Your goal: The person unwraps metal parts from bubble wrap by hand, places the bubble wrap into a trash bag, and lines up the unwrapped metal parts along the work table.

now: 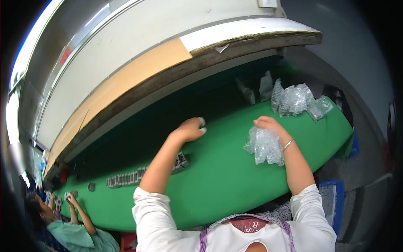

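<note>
My left hand [192, 129] is over the green cloth with its thumb and a finger apart, white covers on their tips, and nothing visible between them. My right hand [269, 123] is closed, its fingers curled at the top of a bunch of clear bubble-wrap bags [267, 147]. These bags spread below the palm and wrist towards my body. Nearer me than my left hand, partly behind that forearm, stands a row of small grey box-shaped parts [126, 179]. Its right end [181, 159] shows beyond the arm.
More bubble-wrap bags [296, 100] lie at the table's far right. A wooden-edged shelf [252, 45] overhangs the back of the green-covered table [218, 180]. At lower left a co-worker [71, 233] in green handles small parts. A single grey part [91, 187] stands between us.
</note>
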Demonstrator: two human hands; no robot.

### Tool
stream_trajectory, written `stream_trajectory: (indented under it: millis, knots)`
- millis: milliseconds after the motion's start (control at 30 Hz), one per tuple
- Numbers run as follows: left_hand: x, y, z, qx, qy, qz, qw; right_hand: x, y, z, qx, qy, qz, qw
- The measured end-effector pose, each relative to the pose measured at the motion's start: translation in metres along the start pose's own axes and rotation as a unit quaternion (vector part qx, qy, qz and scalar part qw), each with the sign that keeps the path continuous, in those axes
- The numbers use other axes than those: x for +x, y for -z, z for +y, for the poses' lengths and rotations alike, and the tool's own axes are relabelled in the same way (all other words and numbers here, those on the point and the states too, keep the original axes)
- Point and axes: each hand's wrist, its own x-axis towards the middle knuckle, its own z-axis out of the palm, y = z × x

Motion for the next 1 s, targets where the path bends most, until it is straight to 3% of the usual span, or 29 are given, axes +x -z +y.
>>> stream_trajectory:
  millis: [67,200,233,300,333,400,467,533,567,633,767,833,1000]
  knots:
    - [0.065,-0.037,0.023,-0.047,-0.098,0.147,0.983,0.001,-0.006,0.004,-0.026,-0.021,-0.041,0.999]
    - [0.161,-0.044,0.147,-0.009,-0.102,0.223,0.970,0.002,0.040,0.003,0.006,-0.008,-0.068,0.998]
    - [0.200,-0.074,0.141,-0.025,-0.138,0.269,0.953,-0.003,0.048,0.000,0.018,-0.021,-0.058,0.998]
    - [0.212,-0.090,0.131,-0.057,-0.082,0.258,0.961,0.006,0.049,0.015,0.037,-0.030,-0.049,0.998]
    - [0.208,-0.099,0.114,-0.077,-0.124,0.325,0.935,0.011,0.048,0.021,0.005,-0.042,-0.041,0.998]
    - [0.185,-0.092,0.100,-0.129,-0.171,0.321,0.923,0.023,0.046,0.026,-0.139,-0.029,-0.011,0.990]
    - [0.162,-0.086,0.086,-0.233,-0.147,0.304,0.912,0.024,0.038,0.012,-0.217,-0.003,0.041,0.975]
    - [0.113,-0.107,0.063,-0.431,-0.052,0.181,0.882,0.026,0.013,0.035,-0.278,0.015,0.041,0.960]
    - [0.093,-0.110,0.062,-0.456,-0.058,0.163,0.873,0.025,0.005,0.039,-0.266,0.053,0.045,0.961]
    - [0.069,-0.114,0.061,-0.451,-0.059,0.126,0.881,0.025,-0.005,0.041,-0.183,0.089,0.000,0.979]
    - [0.053,-0.097,0.082,-0.369,-0.016,0.210,0.905,-0.005,-0.016,-0.001,-0.267,0.074,-0.013,0.961]
    - [0.054,-0.110,0.074,-0.360,-0.031,0.243,0.900,-0.019,-0.023,-0.017,-0.382,0.040,-0.068,0.921]
    - [0.034,-0.110,0.075,-0.284,-0.020,0.275,0.918,-0.012,-0.030,0.013,-0.320,0.078,-0.059,0.943]
